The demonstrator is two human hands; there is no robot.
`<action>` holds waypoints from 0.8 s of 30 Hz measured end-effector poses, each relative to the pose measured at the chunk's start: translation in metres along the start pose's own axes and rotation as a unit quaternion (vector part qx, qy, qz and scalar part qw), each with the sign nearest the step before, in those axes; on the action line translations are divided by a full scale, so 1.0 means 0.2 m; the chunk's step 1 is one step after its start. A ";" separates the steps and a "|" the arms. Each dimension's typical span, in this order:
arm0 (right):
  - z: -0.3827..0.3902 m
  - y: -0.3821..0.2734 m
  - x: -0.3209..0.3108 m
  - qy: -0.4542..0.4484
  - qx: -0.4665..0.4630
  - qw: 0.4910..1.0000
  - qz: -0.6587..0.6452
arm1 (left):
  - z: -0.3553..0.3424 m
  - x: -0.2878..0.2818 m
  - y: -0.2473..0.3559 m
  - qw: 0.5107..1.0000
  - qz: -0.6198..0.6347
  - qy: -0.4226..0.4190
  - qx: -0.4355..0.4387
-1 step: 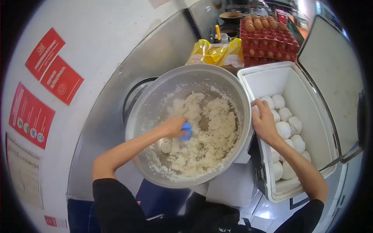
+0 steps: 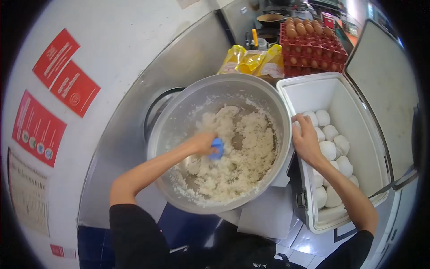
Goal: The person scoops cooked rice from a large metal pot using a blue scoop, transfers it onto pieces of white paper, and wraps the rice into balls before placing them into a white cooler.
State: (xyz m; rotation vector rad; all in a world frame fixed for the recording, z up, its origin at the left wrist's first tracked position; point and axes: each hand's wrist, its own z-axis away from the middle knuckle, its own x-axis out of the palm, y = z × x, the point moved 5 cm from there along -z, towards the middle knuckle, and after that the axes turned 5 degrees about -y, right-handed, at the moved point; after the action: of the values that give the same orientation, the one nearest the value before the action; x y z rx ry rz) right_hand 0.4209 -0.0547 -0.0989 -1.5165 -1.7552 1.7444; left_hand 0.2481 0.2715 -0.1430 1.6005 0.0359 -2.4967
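Note:
A large round metal pot (image 2: 172, 110) fills the middle, with loose white cooked rice (image 2: 255, 157) spread in clumps over its bottom and grains stuck to its wall. Inside it, my left hand (image 2: 202, 144) is closed round a small blue plastic tool (image 2: 217, 149) that touches the rice; its lower part is blurred and hidden, so its kind cannot be made out. On the pot's right side my right hand (image 2: 307, 141) grips the rim, thumb and fingers bent round the edge. That forearm passes over the open white cooler box (image 2: 363, 152).
Several round white wrapped bundles (image 2: 345, 166) lie in the cooler, its lid (image 2: 380, 89) raised at the right. Behind the pot are yellow pouches (image 2: 251, 60) and stacked red trays (image 2: 313, 49) with brown eggs (image 2: 309, 28). A steel panel (image 2: 130, 107) and white wall stand left.
The whole view has shifted slightly to the right. Both hands keep their holds, and the rice looks much the same.

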 end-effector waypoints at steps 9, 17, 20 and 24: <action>0.01 0.00 -0.02 -0.010 -0.013 1.000 0.000 | -0.10 0.02 0.23 0.979 0.202 -0.035 -0.015; 0.01 0.01 -0.03 -0.010 -0.031 0.999 0.031 | -0.11 -0.29 -0.17 0.985 0.042 0.145 -0.080; 0.02 0.00 -0.04 -0.005 -0.031 0.999 0.020 | -0.14 -0.30 -0.33 0.962 -0.103 0.200 -0.155; 0.01 -0.01 -0.04 -0.016 -0.025 1.000 0.009 | -0.22 -0.23 -0.32 0.950 -0.110 0.243 -0.160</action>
State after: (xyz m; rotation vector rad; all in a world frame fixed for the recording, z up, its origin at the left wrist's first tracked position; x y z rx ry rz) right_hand 0.4221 -0.0616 -0.0937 -1.5360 -1.8191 1.7561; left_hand 0.2970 0.3457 -0.1251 2.1004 0.6780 -2.0226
